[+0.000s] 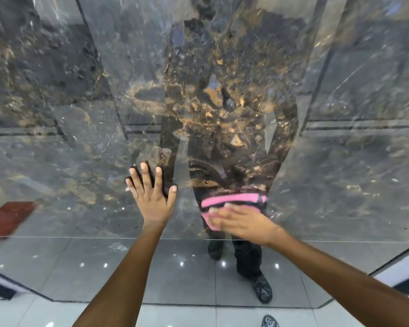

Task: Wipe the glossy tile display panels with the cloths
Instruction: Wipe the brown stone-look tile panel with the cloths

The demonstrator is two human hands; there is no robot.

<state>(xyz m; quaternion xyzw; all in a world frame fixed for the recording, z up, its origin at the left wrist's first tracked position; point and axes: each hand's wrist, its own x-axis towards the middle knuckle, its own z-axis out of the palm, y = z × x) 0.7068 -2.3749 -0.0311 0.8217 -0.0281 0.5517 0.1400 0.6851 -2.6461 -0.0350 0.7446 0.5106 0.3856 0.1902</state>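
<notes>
Left hand (151,197): fingers spread and straight, palm flat against the glossy tile panel (340,185), holding nothing; judged a brace. To its right, well apart, the pink cloth (234,200) lies against the same panel low down, long axis left to right. Right hand (243,223): flat on the cloth's near part, fingers straight and blurred, pressing rather than clutching. Unwiped panel extends far and to both sides; the right hand is placed to sweep.
</notes>
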